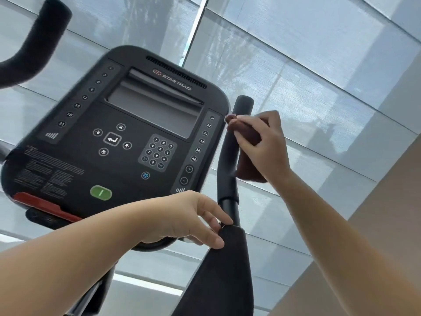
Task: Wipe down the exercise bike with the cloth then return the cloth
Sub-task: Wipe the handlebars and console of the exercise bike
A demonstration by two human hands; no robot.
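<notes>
The exercise bike's black console [118, 137] fills the middle left, with a grey screen, a keypad and a green button. To its right rises the bike's black right handlebar [227, 160]. My right hand [262, 142] grips a brown cloth [249, 153] and holds it against the upper part of that handlebar. Lower down, my left hand [189, 220] rests its fingertips on a wide black padded part [223, 270] at the handlebar's foot. Its fingers are bent, and I cannot tell whether they pinch anything.
The bike's left handlebar [38, 39] curves up at the top left. Behind the bike hang translucent grey window blinds [296, 65]. A beige wall [376, 224] runs along the right side.
</notes>
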